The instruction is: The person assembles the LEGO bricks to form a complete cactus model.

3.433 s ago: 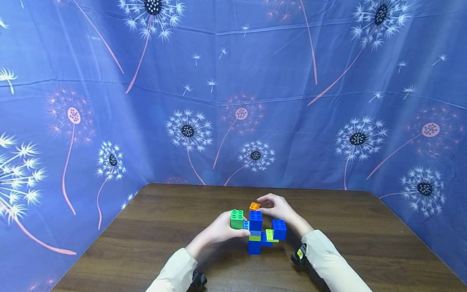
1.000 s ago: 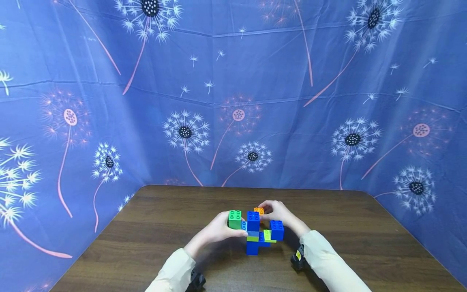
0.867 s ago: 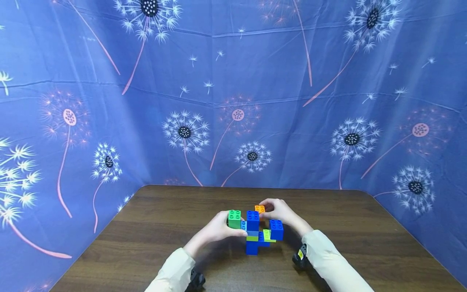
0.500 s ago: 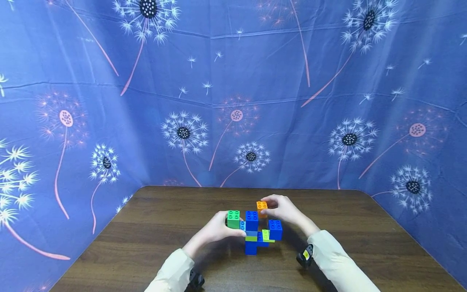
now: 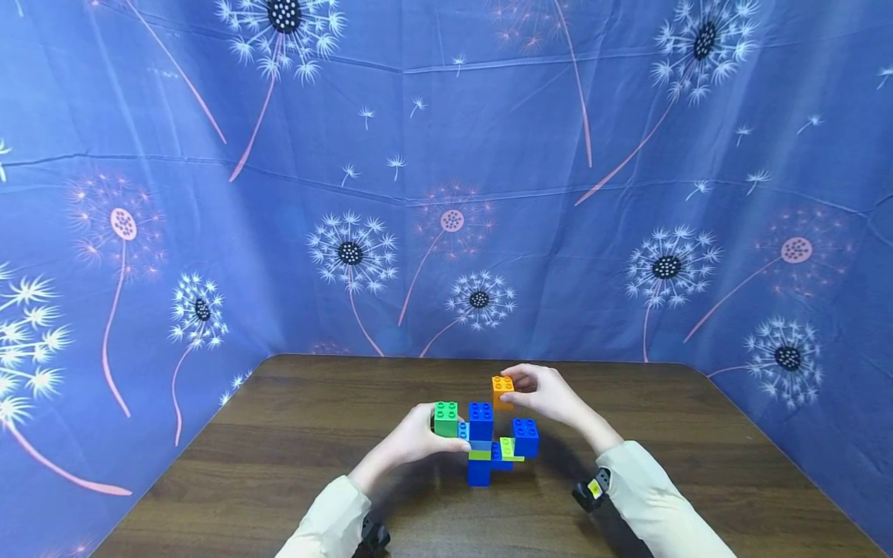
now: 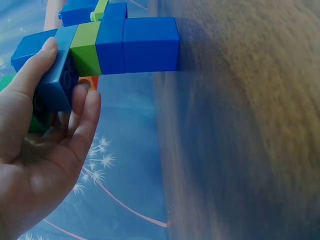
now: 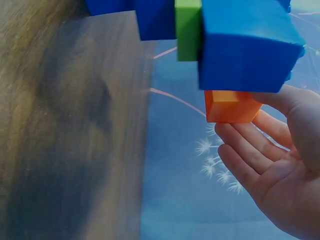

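Observation:
A brick figure stands on the table, with a stacked tower (image 5: 479,469) of blue, lime and light blue bricks and a dark blue brick (image 5: 481,418) on top. On its left side a light blue brick (image 6: 57,85) reaches out, bearing a green brick (image 5: 446,422). My left hand (image 5: 416,434) grips this side arm, thumb in front and fingers behind. The right arm carries a lime brick (image 5: 508,448) and another blue brick (image 5: 526,438). Behind the tower, my right hand (image 5: 551,397) pinches an orange brick (image 5: 499,399) between thumb and fingers, raised near the tower's top.
The brown wooden table (image 5: 230,480) ends at a blue curtain (image 5: 418,194) printed with dandelions, which hangs behind it and along the sides. Black wrist cameras (image 5: 588,494) sit under both cream sleeves (image 5: 659,496).
My right hand has carried the orange brick up and to the right, out from behind the tower. The left hand keeps its grip on the figure.

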### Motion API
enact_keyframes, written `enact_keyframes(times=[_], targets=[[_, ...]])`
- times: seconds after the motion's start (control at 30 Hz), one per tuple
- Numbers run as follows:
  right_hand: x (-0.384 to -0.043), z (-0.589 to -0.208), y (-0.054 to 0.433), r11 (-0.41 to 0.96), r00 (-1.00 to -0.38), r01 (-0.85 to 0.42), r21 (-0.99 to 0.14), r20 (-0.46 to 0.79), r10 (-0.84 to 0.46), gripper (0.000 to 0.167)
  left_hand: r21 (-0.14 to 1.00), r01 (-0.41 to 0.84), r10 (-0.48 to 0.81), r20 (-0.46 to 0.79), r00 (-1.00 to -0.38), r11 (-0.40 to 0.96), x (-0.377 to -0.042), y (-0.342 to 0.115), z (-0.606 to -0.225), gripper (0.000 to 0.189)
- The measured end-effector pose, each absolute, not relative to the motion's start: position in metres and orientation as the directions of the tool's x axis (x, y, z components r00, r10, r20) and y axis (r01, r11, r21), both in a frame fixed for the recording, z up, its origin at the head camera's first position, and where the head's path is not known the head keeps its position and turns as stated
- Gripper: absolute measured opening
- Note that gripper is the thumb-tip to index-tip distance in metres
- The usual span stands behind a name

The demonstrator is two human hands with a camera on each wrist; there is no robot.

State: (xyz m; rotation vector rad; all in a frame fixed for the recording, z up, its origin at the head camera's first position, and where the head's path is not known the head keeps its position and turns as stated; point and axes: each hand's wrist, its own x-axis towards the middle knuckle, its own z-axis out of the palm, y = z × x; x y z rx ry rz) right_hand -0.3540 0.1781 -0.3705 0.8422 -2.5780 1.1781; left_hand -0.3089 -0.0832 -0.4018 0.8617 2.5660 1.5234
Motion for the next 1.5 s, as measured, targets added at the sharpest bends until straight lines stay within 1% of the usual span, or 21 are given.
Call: enact_keyframes(times=[0.23, 0.4, 0.63, 0.9, 1.23, 1.5], targets=[[-0.347, -0.36, 0.176, 0.536, -0.83, -0.556, -0.636, 0.39, -0.399, 0.043, 0.824, 0.433, 0.472, 0.237, -0.849, 0.364, -0.31, -0.082, -0.402, 0.036], [-0.341, -0.353, 0.174, 0.533, -0.821, -0.57, -0.626, 0.411, -0.396, 0.041, 0.821, 0.434, 0.473, 0.235, -0.849, 0.372, -0.31, -0.082, -0.401, 0.036], [-0.336, -0.344, 0.172, 0.514, -0.807, -0.59, -0.623, 0.431, -0.404, 0.043, 0.813, 0.445, 0.475, 0.243, -0.846, 0.376, -0.31, -0.082, -0.401, 0.035], [-0.33, -0.334, 0.169, 0.512, -0.81, -0.585, -0.629, 0.43, -0.397, 0.043, 0.823, 0.425, 0.473, 0.224, -0.852, 0.377, -0.311, -0.083, -0.402, 0.036], [-0.321, -0.328, 0.163, 0.503, -0.788, -0.615, -0.608, 0.444, -0.428, 0.042, 0.82, 0.43, 0.475, 0.228, -0.85, 0.378, -0.311, -0.083, -0.402, 0.037], [-0.315, -0.325, 0.157, 0.497, -0.782, -0.621, -0.607, 0.434, -0.447, 0.042, 0.82, 0.437, 0.483, 0.233, -0.844, 0.369, -0.311, -0.083, -0.402, 0.036]])
